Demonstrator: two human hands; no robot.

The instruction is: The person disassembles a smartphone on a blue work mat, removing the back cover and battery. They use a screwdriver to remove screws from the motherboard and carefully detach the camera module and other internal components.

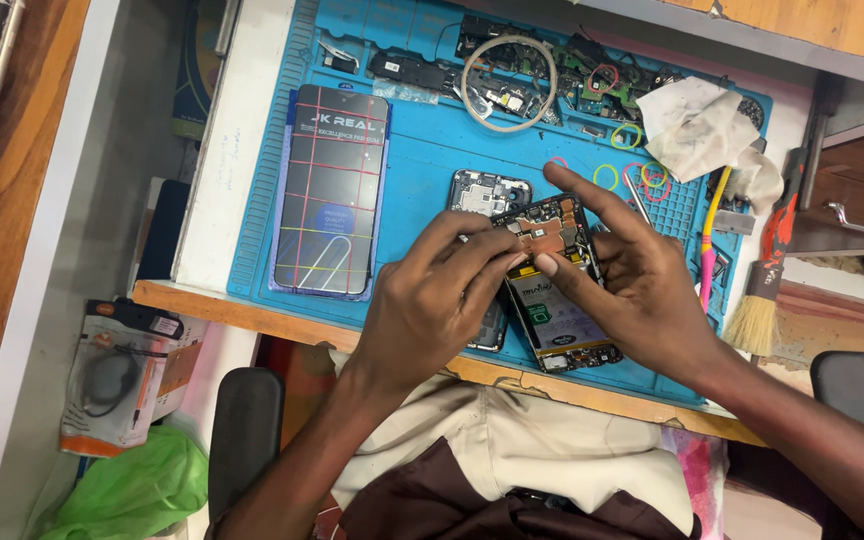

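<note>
An opened phone [560,322] with its back off lies on the blue work mat [422,150], its battery and circuit board exposed. My left hand [437,305] pinches at the top of the phone near the board [550,226]. My right hand [632,280] steadies the phone from the right, thumb on the battery, forefinger stretched out over the top. A removed back cover [487,192] lies just behind my left hand, partly hidden by it.
A new screen in a wrapper with red grid lines [330,190] lies at the mat's left. Loose parts, a tape ring [508,84], rubber bands [605,177], a crumpled cloth [697,125] and a brush [760,300] sit at the back and right. A packaged cable [122,375] lies below left.
</note>
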